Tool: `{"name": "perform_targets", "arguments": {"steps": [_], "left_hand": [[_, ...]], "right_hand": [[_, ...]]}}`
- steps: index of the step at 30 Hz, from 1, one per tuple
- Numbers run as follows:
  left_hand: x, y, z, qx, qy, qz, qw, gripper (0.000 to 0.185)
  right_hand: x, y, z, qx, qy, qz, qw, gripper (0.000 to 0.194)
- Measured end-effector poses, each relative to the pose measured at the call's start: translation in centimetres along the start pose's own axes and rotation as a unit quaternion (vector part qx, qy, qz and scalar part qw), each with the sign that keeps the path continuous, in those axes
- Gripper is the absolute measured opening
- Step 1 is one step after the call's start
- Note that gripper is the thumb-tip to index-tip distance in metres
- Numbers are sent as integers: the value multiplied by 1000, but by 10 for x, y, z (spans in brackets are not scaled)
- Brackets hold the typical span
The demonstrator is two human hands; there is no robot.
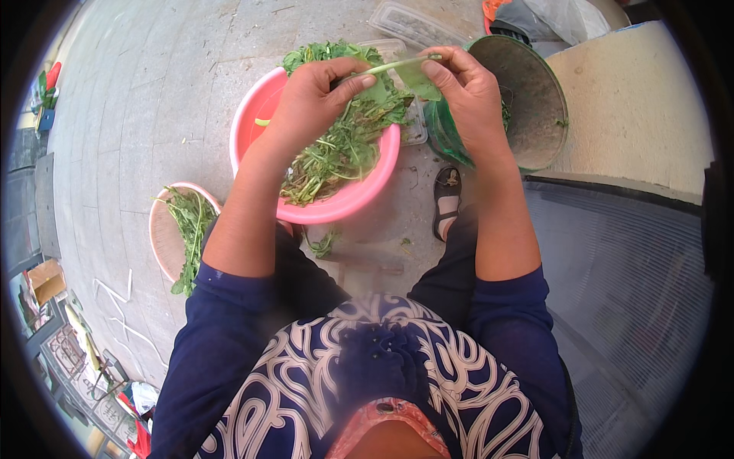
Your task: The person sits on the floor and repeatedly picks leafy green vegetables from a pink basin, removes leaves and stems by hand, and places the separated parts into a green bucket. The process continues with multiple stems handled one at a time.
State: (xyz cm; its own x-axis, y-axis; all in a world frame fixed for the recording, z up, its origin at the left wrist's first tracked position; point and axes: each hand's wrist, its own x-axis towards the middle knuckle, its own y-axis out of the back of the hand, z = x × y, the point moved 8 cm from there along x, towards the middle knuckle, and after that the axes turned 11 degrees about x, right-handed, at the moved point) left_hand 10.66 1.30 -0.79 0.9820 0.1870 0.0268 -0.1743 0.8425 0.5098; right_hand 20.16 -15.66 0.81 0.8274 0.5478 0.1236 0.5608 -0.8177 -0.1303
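My left hand (321, 94) grips the lower end of a pale green leaf stalk (395, 64) between thumb and fingers. At the stalk's other end, the thumb and fingers of my right hand (467, 94) pinch it, with a broad green leaf (420, 80) hanging beside the fingertips. Below both hands, a pink plastic basin (321, 212) holds a heap of leafy greens (344, 155), some of them yellowed or brown. A short pale stem piece (262, 122) lies inside the basin, near its left wall.
A round basket of greens (163, 241) stands at lower left. Right of the basin are a green bin (530, 103) and a tan wall (631, 103). Clear plastic trays (418, 26) lie beyond. Fallen greens (324, 244) and white strapping (123, 315) are on the paving.
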Motion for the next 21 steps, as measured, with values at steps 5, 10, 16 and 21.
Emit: {"name": "perform_targets", "arguments": {"steps": [5,10,16,21], "left_hand": [[-2,6,7,67,-23,43,997,25],[-3,6,12,50,-43,41,997,26],[-1,-6,6,-100,-34,-10,994,24],[-3,-12,5,-134,-40,-47,989,21]], "right_hand": [[1,0,2,-5,-30,-27,999,15],[-1,-5,15,176,-116,-53,976,14],[-12,-31,27,407,-190,-93,889,19],[-20,-44,28,417,-221,-123,873,21]]}}
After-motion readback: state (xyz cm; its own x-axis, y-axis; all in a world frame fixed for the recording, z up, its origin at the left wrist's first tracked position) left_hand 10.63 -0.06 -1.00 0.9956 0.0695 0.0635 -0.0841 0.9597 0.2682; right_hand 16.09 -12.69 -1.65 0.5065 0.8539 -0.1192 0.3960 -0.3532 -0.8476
